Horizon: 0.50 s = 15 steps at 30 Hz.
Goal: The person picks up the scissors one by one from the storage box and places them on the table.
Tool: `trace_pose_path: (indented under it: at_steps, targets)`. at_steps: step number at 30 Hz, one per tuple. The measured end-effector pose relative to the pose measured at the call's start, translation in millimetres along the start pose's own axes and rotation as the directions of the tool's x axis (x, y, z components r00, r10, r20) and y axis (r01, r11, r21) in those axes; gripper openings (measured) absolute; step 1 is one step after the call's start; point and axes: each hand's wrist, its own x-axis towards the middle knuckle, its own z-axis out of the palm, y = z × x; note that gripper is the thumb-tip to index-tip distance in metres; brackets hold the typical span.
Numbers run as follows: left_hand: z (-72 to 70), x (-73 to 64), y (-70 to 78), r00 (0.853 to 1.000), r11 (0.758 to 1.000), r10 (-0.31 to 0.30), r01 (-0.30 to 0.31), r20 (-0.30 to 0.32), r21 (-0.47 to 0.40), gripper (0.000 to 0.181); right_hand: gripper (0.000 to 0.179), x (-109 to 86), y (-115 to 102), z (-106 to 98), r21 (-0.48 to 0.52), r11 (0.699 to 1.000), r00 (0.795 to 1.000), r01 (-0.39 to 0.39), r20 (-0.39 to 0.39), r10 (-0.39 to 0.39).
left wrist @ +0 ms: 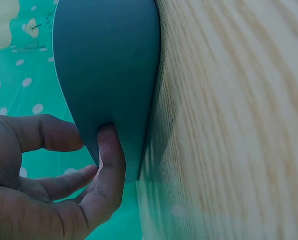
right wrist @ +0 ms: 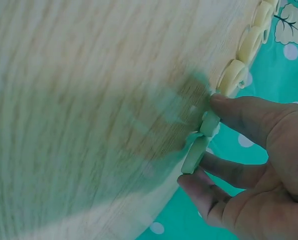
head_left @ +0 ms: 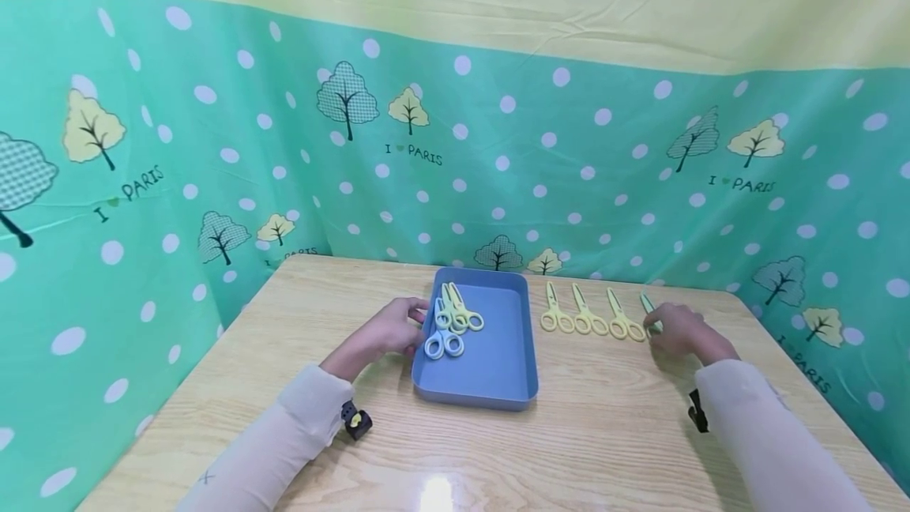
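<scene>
My left hand (head_left: 395,325) is at the left wall of a blue tray (head_left: 490,400). In the left wrist view, its bent fingers grip the tray wall (left wrist: 109,60), one fingertip pressing the outer face. Inside the tray, at its left side, a pair of blue scissors (head_left: 453,344) lies with overlapping yellow scissors (head_left: 474,321) and pale green ones. My right hand (head_left: 682,329) pinches the handles of green scissors (head_left: 646,303) on the table, their blades pointing to the back. In the right wrist view, the green handle loops (right wrist: 193,155) show between thumb and fingers.
Three yellow scissors (head_left: 582,314) lie in a row between the tray and my right hand, blades toward the back. The wooden table (head_left: 583,449) ends at a green dotted curtain (head_left: 569,204) behind and at the sides.
</scene>
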Motion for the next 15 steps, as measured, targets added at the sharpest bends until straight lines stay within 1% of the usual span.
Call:
trace_pose_path:
  at_steps: [3, 9, 15]
  targets:
    - [0.0, 0.2, 0.4, 1.0, 1.0, -0.004, 0.004, -0.001, -0.003, 0.077, 0.031, 0.7, 1.1, 2.2, 0.011, 1.0, 1.0, 0.004, 0.006, -0.004]
    - [0.5, -0.1, 1.0, 1.0, 1.0, 0.001, -0.001, 0.0, 0.0, 0.075, 0.035, 0.9, 0.5, 3.4, 0.039, 0.999, 1.0, -0.025, 0.019, 0.024]
    - [0.1, 0.5, 0.4, 1.0, 1.0, -0.004, 0.004, -0.003, -0.002, 0.076, 0.039, 0.4, 0.4, 2.8, 0.056, 0.998, 1.0, -0.013, 0.018, 0.012]
